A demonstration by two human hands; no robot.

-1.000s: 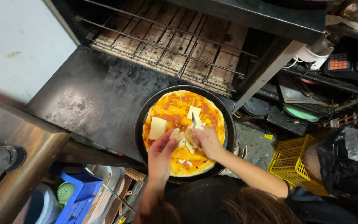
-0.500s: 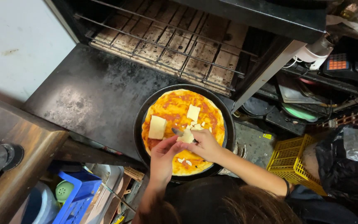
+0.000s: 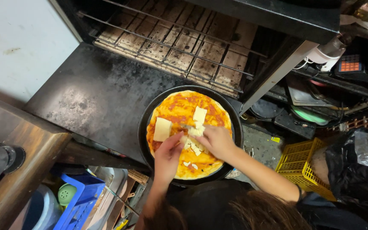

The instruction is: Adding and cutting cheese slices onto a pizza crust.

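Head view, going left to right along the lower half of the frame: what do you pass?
Wooden counter edge → blue plastic crate → left hand → right hand over the pizza in its black round pan → yellow plastic basket → black plastic bag.

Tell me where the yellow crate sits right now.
In the head view the yellow crate sits low on the right, on the floor beside the black bag, right of the pizza pan and below the cluttered shelves.

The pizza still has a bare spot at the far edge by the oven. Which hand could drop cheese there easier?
Probably the right hand: it sits farther up the pizza, touching the cheese pieces. The left hand is nearer the person.
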